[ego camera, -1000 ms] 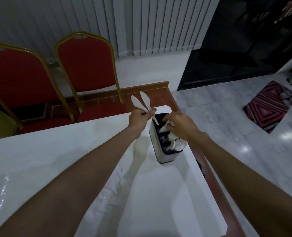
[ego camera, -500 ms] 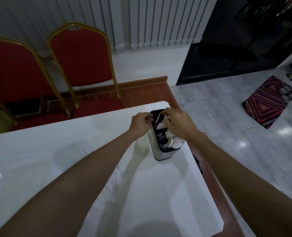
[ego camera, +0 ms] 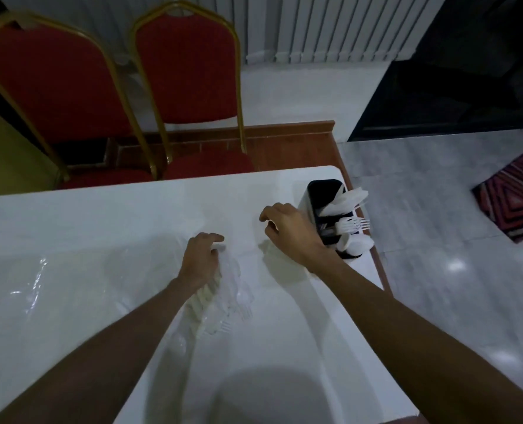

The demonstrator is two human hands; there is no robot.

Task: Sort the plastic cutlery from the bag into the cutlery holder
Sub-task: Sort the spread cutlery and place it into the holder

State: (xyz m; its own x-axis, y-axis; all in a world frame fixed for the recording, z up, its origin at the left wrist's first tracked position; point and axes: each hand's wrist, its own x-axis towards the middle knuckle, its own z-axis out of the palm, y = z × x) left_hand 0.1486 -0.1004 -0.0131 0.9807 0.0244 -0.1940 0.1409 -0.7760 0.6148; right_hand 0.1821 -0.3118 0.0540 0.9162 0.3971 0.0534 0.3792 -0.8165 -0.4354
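Left hand [ego camera: 199, 262] lies on the clear bag [ego camera: 228, 296] of cutlery mid-table [ego camera: 101, 224]; whether its fingers grip cannot be told. Right hand [ego camera: 287, 232], fingers loosely curled and empty, hovers just left of the cutlery holder [ego camera: 307, 206] at the far right edge.

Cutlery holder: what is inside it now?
White forks, spoons and flat pieces, maybe knives, stick out of the cutlery holder. Its depths are dark; the right hand covers its near side.
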